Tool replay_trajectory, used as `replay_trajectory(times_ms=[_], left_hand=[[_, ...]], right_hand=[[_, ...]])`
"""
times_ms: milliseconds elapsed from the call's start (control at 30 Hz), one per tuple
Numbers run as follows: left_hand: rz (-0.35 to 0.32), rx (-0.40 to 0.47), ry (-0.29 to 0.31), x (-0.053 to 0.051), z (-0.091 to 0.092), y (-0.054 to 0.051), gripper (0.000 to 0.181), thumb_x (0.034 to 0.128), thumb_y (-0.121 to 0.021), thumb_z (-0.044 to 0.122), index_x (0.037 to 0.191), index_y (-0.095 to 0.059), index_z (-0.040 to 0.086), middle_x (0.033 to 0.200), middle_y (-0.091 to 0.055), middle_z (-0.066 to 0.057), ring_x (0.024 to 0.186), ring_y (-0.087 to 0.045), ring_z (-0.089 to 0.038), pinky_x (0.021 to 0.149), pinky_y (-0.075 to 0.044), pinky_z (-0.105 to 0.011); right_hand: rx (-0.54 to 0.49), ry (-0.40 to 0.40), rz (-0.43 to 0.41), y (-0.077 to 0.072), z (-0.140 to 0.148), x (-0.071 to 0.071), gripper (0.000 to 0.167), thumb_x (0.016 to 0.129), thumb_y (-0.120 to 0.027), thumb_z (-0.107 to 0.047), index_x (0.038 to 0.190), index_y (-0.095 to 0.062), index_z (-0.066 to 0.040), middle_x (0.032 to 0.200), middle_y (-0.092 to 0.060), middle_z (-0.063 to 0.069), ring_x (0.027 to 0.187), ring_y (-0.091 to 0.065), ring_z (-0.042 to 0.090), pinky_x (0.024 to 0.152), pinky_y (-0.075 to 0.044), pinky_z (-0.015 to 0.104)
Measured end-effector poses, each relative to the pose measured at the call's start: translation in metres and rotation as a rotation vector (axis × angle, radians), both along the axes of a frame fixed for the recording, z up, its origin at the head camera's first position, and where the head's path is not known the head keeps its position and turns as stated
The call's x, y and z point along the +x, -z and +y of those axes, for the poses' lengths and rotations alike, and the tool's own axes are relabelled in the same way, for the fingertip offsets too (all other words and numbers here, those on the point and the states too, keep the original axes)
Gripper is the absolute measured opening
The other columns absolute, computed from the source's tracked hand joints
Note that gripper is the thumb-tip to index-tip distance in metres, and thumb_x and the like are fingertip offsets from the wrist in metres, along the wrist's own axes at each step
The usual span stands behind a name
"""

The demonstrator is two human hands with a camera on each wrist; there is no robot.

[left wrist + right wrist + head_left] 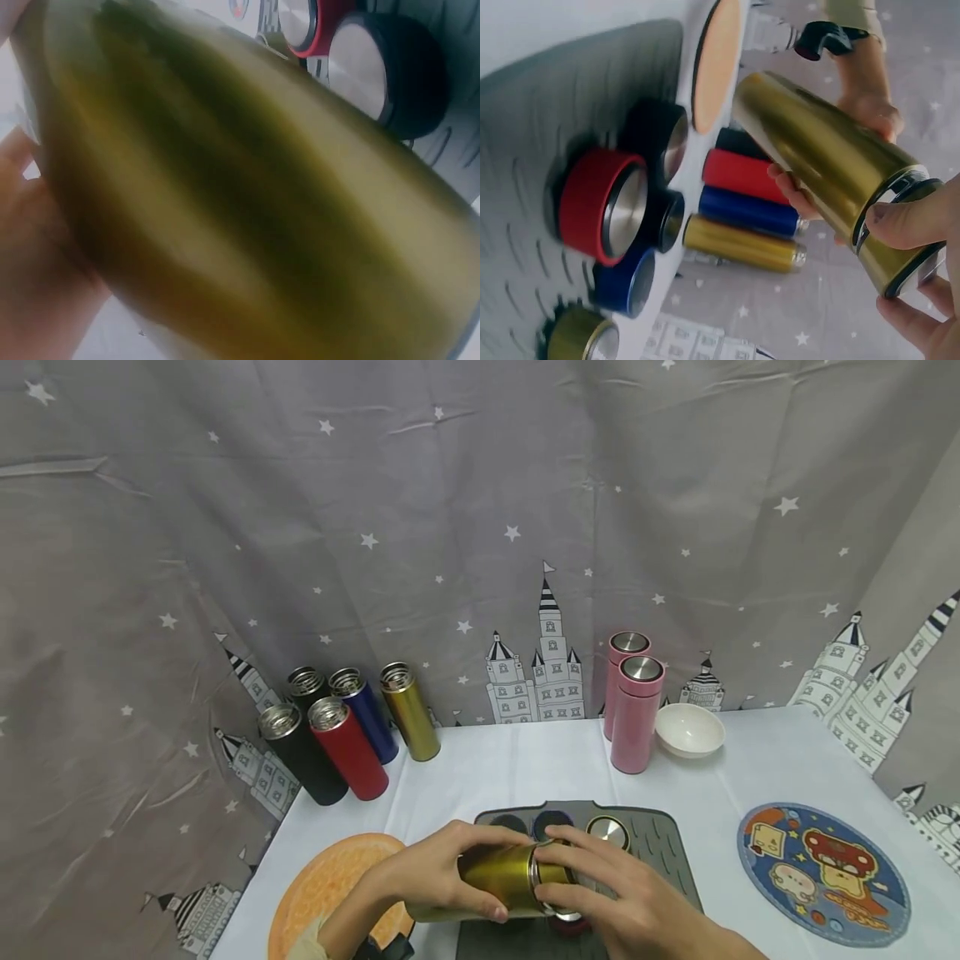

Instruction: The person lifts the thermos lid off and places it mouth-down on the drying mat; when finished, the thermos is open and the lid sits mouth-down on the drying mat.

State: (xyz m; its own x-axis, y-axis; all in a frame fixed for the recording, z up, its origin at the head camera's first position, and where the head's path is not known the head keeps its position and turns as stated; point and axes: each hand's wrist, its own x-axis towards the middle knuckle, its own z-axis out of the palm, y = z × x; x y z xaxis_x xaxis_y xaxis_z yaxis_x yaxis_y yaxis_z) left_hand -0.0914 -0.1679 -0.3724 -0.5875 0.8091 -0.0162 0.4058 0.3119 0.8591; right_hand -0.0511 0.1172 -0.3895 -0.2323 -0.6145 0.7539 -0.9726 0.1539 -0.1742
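Note:
A gold thermos bottle (498,881) lies tilted nearly sideways above the grey mat. My left hand (431,868) grips its body, thumb on the near side. At the other end my right hand (633,897) holds the gold lid (900,251) between thumb and fingers. A silver band shows between lid and body; whether the lid is loose I cannot tell. In the left wrist view the blurred body fills most of the picture. Beneath, several removed lids stand on the mat, among them a red lid (592,202), a blue lid (622,281) and a gold lid (577,337).
Lidless bottles stand at the back left: black (303,756), red (352,752), blue (367,714) and gold (411,714). Two lidded pink bottles (633,727) stand beside a white bowl (690,731). An orange round mat (322,881) lies left, a blue cartoon mat (825,877) right.

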Motion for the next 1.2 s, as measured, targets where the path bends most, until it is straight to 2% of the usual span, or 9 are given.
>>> replay_trajectory(times_ms=[200,367,433,633,800,900,1033,1133,1200], left_hand=[[-0.027,0.021,-0.03,0.014,-0.004,-0.004,0.059,0.0892,-0.075,0.037,0.143,-0.053,0.026,0.132,-0.061,0.007,0.109,-0.058,-0.015,0.093,-0.051,-0.034],[-0.018,0.016,-0.038,0.019,-0.006,-0.005,0.059,0.089,-0.076,0.035,0.142,-0.053,0.026,0.131,-0.061,0.007,0.107,-0.058,-0.014,0.091,-0.051,-0.033],[-0.008,0.013,-0.026,0.019,-0.007,-0.005,0.059,0.0887,-0.077,0.033,0.142,-0.054,0.025,0.131,-0.061,0.007,0.106,-0.058,-0.013,0.09,-0.05,-0.031],[-0.046,0.009,0.055,0.018,-0.013,-0.003,0.057,0.0899,-0.076,0.031,0.141,-0.054,0.02,0.131,-0.061,0.006,0.109,-0.057,-0.012,0.094,-0.049,-0.032],[-0.14,-0.011,0.124,0.018,-0.015,-0.001,0.06,0.0896,-0.076,0.03,0.143,-0.052,0.02,0.135,-0.059,0.007,0.113,-0.055,-0.011,0.101,-0.046,-0.034],[-0.133,-0.013,0.161,0.018,-0.015,0.001,0.061,0.0881,-0.078,0.022,0.143,-0.052,0.018,0.135,-0.059,0.007,0.112,-0.055,-0.01,0.1,-0.046,-0.032],[-0.097,-0.032,0.203,0.018,-0.018,0.003,0.06,0.0871,-0.078,0.016,0.142,-0.055,0.015,0.131,-0.062,0.008,0.104,-0.056,-0.005,0.091,-0.049,-0.027],[-0.113,-0.038,0.17,0.02,-0.025,0.003,0.059,0.0873,-0.077,0.016,0.142,-0.055,0.015,0.129,-0.062,0.007,0.105,-0.057,-0.007,0.09,-0.049,-0.027],[-0.102,-0.027,0.097,0.022,-0.031,0.002,0.059,0.0866,-0.079,0.018,0.141,-0.055,0.018,0.13,-0.062,0.006,0.109,-0.057,-0.01,0.093,-0.048,-0.029]], right_hand=[[-0.096,-0.088,-0.08,0.001,-0.001,0.002,0.058,0.071,-0.069,0.007,0.127,-0.064,-0.007,0.137,-0.055,0.018,0.131,-0.049,0.035,0.113,-0.033,0.035],[-0.154,-0.109,-0.092,0.004,-0.005,0.004,0.03,0.095,-0.067,-0.012,0.125,-0.065,-0.006,0.135,-0.056,0.019,0.131,-0.049,0.034,0.113,-0.032,0.033],[-0.173,-0.115,-0.092,0.004,-0.007,0.006,0.029,0.101,-0.061,-0.022,0.124,-0.065,-0.005,0.133,-0.057,0.02,0.131,-0.05,0.033,0.113,-0.033,0.033],[-0.102,-0.057,-0.043,0.002,-0.011,0.016,0.031,0.102,-0.059,-0.026,0.127,-0.065,-0.009,0.136,-0.057,0.015,0.128,-0.052,0.032,0.108,-0.039,0.029],[0.039,-0.011,0.093,0.004,-0.012,0.027,0.038,0.096,-0.068,-0.035,0.129,-0.064,-0.016,0.14,-0.055,0.01,0.127,-0.054,0.032,0.097,-0.049,0.03],[0.067,-0.031,0.177,0.008,-0.013,0.029,0.042,0.091,-0.074,-0.033,0.128,-0.065,-0.015,0.139,-0.055,0.013,0.124,-0.055,0.034,0.093,-0.053,0.033],[0.143,-0.008,0.225,0.011,-0.009,0.033,0.042,0.092,-0.072,-0.038,0.131,-0.064,-0.024,0.143,-0.052,0.012,0.129,-0.05,0.031,0.109,-0.039,0.035],[0.189,0.055,0.221,0.01,-0.001,0.035,0.038,0.097,-0.064,-0.044,0.131,-0.063,-0.028,0.145,-0.051,0.007,0.131,-0.048,0.029,0.116,-0.029,0.037],[0.177,0.114,0.184,0.011,0.004,0.033,0.042,0.098,-0.059,-0.049,0.132,-0.062,-0.025,0.145,-0.051,0.004,0.13,-0.05,0.028,0.114,-0.032,0.034]])
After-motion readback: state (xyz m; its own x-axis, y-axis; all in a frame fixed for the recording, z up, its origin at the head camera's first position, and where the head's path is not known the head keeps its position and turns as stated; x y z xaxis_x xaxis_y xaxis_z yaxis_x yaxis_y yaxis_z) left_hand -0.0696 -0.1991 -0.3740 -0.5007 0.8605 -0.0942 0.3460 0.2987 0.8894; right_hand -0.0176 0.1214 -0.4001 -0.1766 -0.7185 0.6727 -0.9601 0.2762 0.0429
